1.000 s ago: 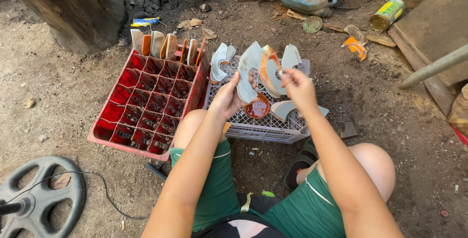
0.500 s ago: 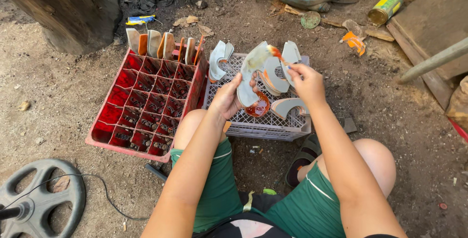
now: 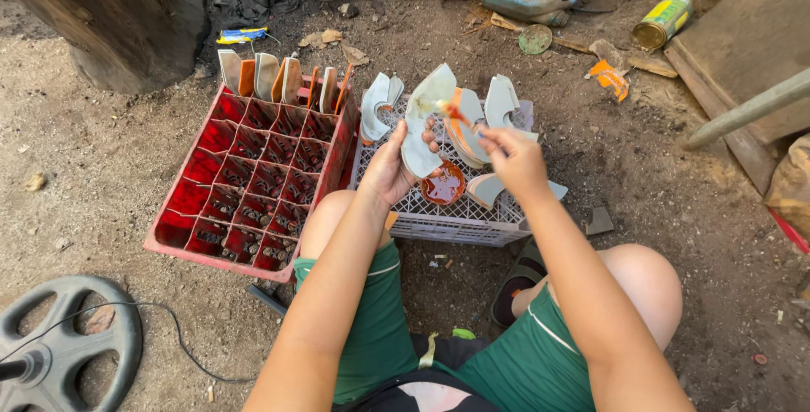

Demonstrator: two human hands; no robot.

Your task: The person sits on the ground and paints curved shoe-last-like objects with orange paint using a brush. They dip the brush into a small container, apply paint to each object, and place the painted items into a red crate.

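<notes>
Crates sit side by side on dirt: red crate (image 3: 253, 184), then grey crate (image 3: 456, 210). Left hand (image 3: 392, 167), forearm raised, clamps fingers on pale shell (image 3: 422, 125) above it. Right hand (image 3: 515, 155) pinches brush (image 3: 456, 113) against shell.

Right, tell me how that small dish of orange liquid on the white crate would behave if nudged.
The dish probably slides little on the white crate's open grid. It looks shallow and full, so a push would likely slop liquid out. It seems light.

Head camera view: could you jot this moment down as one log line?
left hand: holds curved grey piece | right hand: brush on it | below: orange glue cup, white crate
</notes>
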